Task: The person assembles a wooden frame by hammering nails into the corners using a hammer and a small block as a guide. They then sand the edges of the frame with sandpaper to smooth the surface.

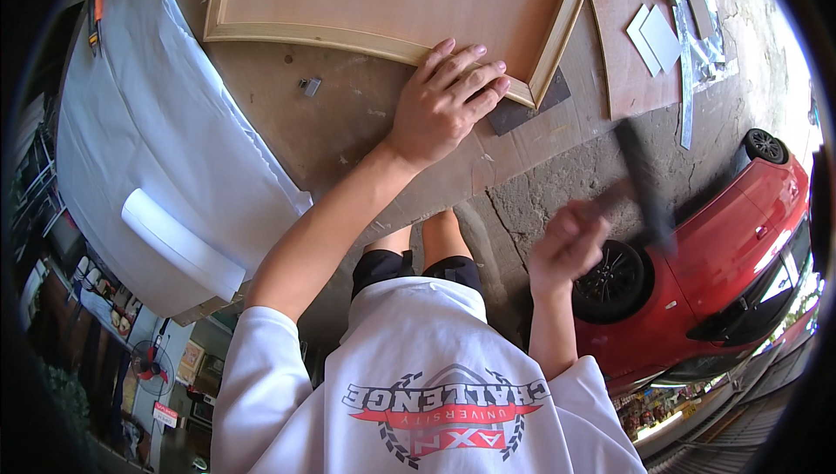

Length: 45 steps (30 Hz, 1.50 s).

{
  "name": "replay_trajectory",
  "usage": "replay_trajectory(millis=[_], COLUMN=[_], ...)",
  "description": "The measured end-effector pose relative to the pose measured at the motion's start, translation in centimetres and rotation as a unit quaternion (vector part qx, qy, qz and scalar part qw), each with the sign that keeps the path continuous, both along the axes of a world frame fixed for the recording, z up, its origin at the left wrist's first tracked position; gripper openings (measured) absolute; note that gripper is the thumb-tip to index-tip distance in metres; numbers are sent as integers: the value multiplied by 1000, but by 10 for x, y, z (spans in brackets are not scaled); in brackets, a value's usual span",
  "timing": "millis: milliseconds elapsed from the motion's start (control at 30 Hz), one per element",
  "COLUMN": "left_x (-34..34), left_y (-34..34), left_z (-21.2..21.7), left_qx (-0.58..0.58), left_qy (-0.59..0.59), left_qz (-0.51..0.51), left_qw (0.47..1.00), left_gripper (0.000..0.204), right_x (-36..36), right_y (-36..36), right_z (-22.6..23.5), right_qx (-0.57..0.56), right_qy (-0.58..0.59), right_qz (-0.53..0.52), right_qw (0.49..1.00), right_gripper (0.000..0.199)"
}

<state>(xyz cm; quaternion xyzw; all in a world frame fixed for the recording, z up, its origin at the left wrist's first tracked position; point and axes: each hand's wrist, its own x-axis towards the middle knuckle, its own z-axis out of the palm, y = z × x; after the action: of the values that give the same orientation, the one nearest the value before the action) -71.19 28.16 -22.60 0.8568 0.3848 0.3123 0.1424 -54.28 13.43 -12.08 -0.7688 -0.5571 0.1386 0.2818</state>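
On the brown worktable [331,143] lies the tray-like wooden frame [313,36], its rim enclosing a flat panel of pale wood. A hammer [646,182], rather blurred, is held in the air by the right hand [568,243], closed around its handle. The left hand [448,104] is spread over the near rim, not gripping. To strike well, I would keep these fingers clear of the hammer. Under the corner is a dark plate [555,94]; smallest, a grey metal piece [312,87] lies apart
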Motion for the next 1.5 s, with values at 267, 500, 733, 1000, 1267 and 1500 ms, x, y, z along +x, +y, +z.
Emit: replay_trajectory(millis=[267,500,733,1000,1267,1500], left_x=[0,0,-52,-132,-136,-140], left_y=[-1,-2,-48,-40,-23,-37], left_z=[-5,2,36,30,20,28], left_qx=[14,-14,-108,-130,-153,-194], left_qy=[0,8,-66,-14,-50,-105], left_qz=[-1,6,165,365,368,382], left_qw=[1000,1000,978,922,916,898], left_gripper=[20,25,33,39,23,17], right_x=[2,4,5,17,40,36], right_y=[1,-3,-17,-28,6,38], right_z=[6,4,0,-20,-61,-68], right_qx=[51,-54,-66,-98,-41,12], right_qy=[92,53,262,199,39,-148], right_qz=[-47,-41,-117,-94,-126,-57], right_qw=[993,996,956,971,990,987], right_gripper=[16,12,29,25,29,39])
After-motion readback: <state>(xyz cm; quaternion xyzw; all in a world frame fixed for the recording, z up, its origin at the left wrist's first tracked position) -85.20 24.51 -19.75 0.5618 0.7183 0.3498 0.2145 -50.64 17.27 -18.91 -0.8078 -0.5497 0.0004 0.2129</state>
